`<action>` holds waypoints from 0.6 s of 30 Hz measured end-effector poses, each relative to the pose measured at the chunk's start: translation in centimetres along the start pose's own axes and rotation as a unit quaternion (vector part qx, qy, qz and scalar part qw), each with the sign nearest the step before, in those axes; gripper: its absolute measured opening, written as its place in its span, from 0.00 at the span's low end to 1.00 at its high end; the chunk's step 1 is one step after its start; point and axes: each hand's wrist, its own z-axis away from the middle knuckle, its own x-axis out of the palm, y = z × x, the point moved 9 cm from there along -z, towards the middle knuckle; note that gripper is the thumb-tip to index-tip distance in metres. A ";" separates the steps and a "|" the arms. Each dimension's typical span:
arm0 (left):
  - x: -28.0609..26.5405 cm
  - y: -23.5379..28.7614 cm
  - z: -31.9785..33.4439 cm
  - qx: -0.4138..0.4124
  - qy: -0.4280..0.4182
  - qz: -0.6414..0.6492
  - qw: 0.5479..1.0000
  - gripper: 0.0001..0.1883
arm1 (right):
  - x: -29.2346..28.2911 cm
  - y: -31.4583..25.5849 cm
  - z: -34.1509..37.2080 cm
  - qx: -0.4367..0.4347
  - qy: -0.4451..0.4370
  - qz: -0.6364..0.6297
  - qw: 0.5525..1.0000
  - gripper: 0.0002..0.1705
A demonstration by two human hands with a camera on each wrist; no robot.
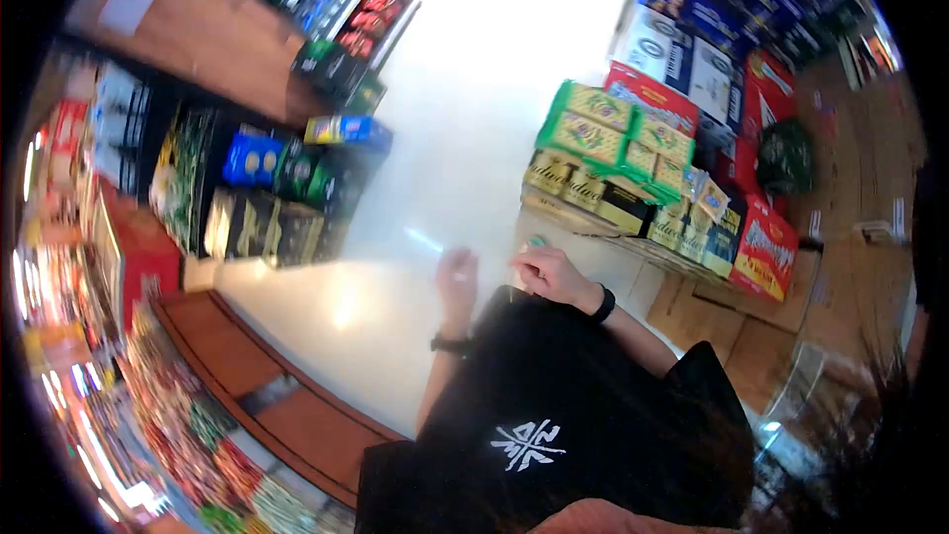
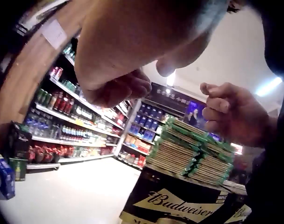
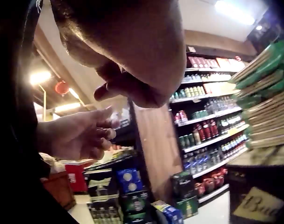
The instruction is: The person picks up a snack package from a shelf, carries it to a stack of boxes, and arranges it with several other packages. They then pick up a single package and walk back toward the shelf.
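Observation:
Both bare hands are held up in front of the black shirt (image 1: 524,376), a short gap between them. The left hand (image 1: 458,282) is blurred in the head view; the right wrist view shows the left hand (image 3: 76,133) with loosely bent fingers and nothing in them. My right hand (image 1: 556,274) has its fingers loosely curled, and in the left wrist view the right hand (image 2: 240,112) also holds nothing. Nearest to the right hand are green-wrapped cracker packs (image 1: 593,129), stacked on Budweiser cartons (image 1: 578,188). A dark band circles each wrist.
Pale shop floor (image 1: 445,138) runs ahead between displays. To the left stand dark beer cartons (image 1: 267,227) and a brown-topped ledge (image 1: 287,405). Red boxes (image 1: 766,247) adjoin the Budweiser stack on the right. Drink shelves (image 2: 72,116) line the far wall.

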 end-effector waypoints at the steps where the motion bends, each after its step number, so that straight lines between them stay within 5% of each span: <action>1: -1.8 0.2 1.5 0.003 0.022 0.001 1.000 0.07 | 1.6 -1.1 0.1 -0.016 -0.027 -0.008 0.999 0.10; 9: -12.6 -2.4 18.5 -0.073 0.180 0.034 0.980 0.09 | 15.2 -10.1 6.3 -0.117 -0.276 -0.061 0.952 0.11; 13: -15.9 -2.0 27.1 -0.113 0.220 0.034 0.968 0.11 | 20.4 -14.1 11.8 -0.055 -0.318 -0.102 0.941 0.11; 18: -19.4 -4.3 37.0 -0.163 0.290 0.038 0.942 0.14 | 26.0 -19.3 19.1 -0.099 -0.471 -0.054 0.875 0.11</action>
